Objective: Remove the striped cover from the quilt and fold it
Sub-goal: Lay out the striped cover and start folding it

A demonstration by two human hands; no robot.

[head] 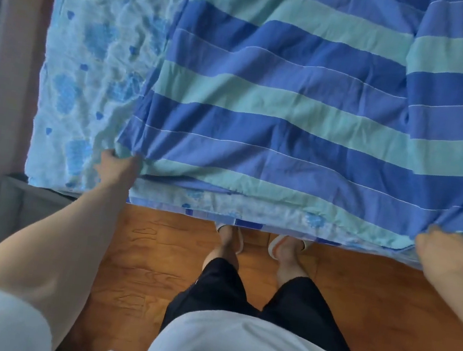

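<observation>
The striped cover [287, 103], in broad blue and pale green bands with thin white lines, lies spread flat over the bed and fills the middle and right of the head view. My left hand [116, 167] grips its near left corner at the bed's edge. My right hand [449, 254] holds the near right corner, fingers curled into the cloth. Between my hands the cover's near edge runs straight along the mattress edge. A fold of the same striped cloth overlaps at the right side. No separate quilt shows.
A light blue sheet [93, 54] with darker blue patches covers the bed to the left of the cover and hangs over the near edge. Wooden floor [370, 296] lies under my feet. A grey box [23, 206] and a window stand at the left.
</observation>
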